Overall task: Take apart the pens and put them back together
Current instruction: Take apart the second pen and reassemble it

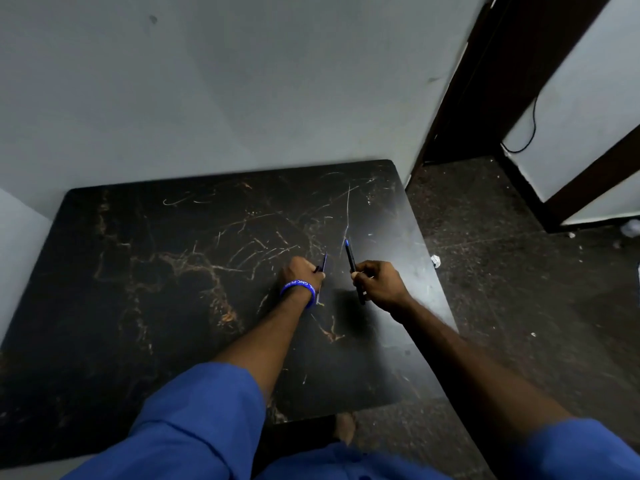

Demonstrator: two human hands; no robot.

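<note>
Reassembly is judged underway: left hand (302, 271) is closed on a thin refill (323, 268), right hand (375, 282) on the pen barrel (350, 255); tips should be aligned above the table (173, 271).

Both forearms reach toward twelve o'clock from rolled blue sleeves. The left hand (303, 273), blue band on its wrist, is curled closed; the right hand (375, 284) at three o'clock of it looks fisted, fingers apparently pinched.
</note>
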